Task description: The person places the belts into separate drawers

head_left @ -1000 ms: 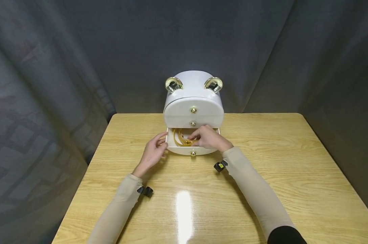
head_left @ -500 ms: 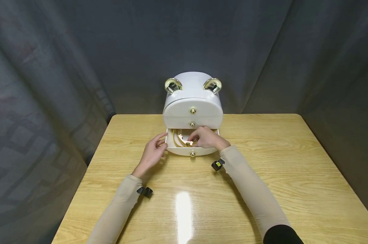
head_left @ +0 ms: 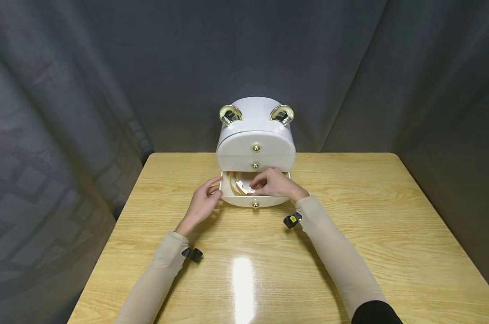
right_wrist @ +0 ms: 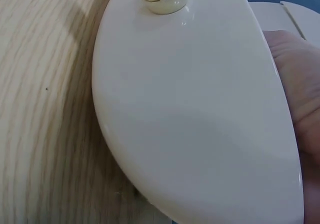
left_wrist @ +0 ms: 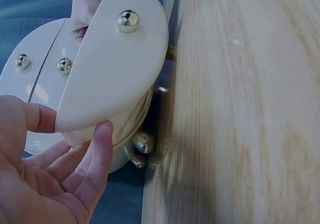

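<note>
A white drawer box (head_left: 255, 139) with gold knobs stands on the table, its bottom drawer (head_left: 238, 201) pulled out. My left hand (head_left: 201, 202) holds the left front corner of that drawer; in the left wrist view a thumb and a finger touch its edge. Reaching over the drawer front, my right hand (head_left: 273, 183) is inside, fingers bent and pinching the end of a shiny curved band (head_left: 244, 188) that glares white. Beside it lie thin yellow curved strips (head_left: 233, 183). The drawer front (right_wrist: 190, 93) hides the right fingertips in the right wrist view.
Two gold-rimmed round eyes (head_left: 230, 114) stick up from the box top. The two upper drawer fronts (head_left: 238, 148) are closed. A wooden table (head_left: 350, 234) lies under everything, with a dark grey curtain (head_left: 179, 67) behind it.
The shiny band has gone from gold to bright white as its glare shifted, with small movements of the right hand in the drawer. The left hand keeps its place.
</note>
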Action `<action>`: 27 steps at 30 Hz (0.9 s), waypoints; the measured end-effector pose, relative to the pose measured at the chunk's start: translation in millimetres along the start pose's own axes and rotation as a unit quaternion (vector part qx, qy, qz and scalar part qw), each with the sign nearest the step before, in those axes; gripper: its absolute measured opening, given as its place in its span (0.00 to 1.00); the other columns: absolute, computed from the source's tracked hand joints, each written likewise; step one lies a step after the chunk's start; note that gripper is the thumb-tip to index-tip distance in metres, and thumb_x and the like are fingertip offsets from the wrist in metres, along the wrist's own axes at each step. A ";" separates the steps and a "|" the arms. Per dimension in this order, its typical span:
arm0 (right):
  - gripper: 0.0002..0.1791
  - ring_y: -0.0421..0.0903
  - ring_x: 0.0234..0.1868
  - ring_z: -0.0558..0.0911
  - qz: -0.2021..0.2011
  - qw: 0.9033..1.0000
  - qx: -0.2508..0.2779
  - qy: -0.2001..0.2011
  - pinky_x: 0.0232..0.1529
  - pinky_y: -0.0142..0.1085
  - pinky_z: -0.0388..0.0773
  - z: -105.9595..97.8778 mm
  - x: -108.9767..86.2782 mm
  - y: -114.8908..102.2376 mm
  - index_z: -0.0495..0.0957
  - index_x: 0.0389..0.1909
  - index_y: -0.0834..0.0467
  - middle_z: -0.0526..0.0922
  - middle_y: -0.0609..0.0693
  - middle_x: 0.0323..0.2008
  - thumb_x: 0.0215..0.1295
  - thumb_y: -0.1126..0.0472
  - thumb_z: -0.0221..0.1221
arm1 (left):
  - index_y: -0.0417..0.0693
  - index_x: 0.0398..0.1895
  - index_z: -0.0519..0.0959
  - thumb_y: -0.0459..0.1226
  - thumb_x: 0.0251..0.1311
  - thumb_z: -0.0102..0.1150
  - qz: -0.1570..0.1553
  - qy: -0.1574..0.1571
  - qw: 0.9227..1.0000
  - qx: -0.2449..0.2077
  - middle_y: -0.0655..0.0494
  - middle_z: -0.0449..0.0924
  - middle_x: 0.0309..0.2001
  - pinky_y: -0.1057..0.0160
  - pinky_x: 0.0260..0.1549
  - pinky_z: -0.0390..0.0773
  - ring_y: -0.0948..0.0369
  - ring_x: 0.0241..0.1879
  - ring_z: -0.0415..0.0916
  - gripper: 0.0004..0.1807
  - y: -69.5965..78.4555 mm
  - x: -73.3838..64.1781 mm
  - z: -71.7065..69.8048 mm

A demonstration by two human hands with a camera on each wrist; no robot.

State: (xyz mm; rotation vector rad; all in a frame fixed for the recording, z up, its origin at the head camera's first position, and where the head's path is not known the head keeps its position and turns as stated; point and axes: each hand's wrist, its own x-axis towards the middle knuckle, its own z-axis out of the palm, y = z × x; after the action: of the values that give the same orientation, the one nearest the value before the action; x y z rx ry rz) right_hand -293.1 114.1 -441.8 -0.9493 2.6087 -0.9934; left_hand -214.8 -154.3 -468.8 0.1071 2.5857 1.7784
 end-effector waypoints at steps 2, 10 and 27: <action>0.12 0.42 0.38 0.90 0.003 1.000 0.016 0.007 0.45 0.34 0.88 -0.7 -1.0 1.1 0.92 0.44 0.60 0.94 0.52 0.40 0.60 0.62 0.77 | 0.51 0.79 0.70 0.35 0.72 0.53 0.000 0.000 1.000 0.001 0.37 0.80 0.68 0.49 0.39 0.91 0.47 0.47 0.90 0.31 0.4 0.8 0.3; 0.17 0.42 0.40 0.89 0.011 0.998 0.053 0.032 0.43 0.34 0.86 -5.8 -9.6 0.2 0.91 0.48 0.62 0.94 0.50 0.41 0.62 0.58 0.77 | 0.51 0.79 0.70 0.37 0.75 0.54 0.006 -0.004 1.000 0.013 0.37 0.80 0.68 0.50 0.39 0.91 0.44 0.48 0.89 0.29 2.0 2.7 0.8; 0.17 0.47 0.41 0.87 0.021 0.982 0.094 0.161 0.42 0.34 0.84 -23.0 -40.4 -7.9 0.89 0.53 0.60 0.92 0.53 0.44 0.66 0.58 0.73 | 0.50 0.66 0.82 0.40 0.70 0.62 0.118 0.093 0.974 0.167 0.47 0.80 0.55 0.57 0.39 0.73 0.52 0.46 0.78 0.22 17.7 -9.1 5.7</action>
State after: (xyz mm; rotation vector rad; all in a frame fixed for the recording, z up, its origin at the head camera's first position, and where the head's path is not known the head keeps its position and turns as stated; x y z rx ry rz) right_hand -266.6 147.1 -421.1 -0.7362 2.7071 -1.4594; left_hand -204.5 -143.1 -454.7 0.2719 3.1058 1.4539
